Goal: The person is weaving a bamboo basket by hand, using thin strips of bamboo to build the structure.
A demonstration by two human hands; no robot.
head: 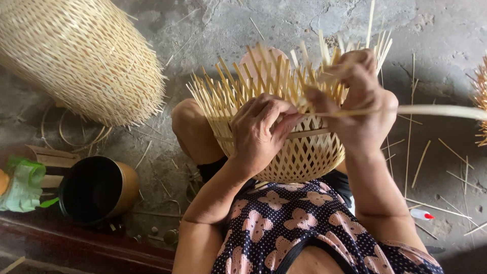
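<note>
Grey floor lies under scattered sticks. Her left hand grips the half-made basket and her right hand pinches a long strip. Pulled too hard, it might snap.

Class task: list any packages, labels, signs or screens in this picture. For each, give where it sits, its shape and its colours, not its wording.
Green and white plastic bag: far left, crumpled, beside the dark round pot.
Small white tube with red cap: on the floor, right side.
No signs or screens.
</note>
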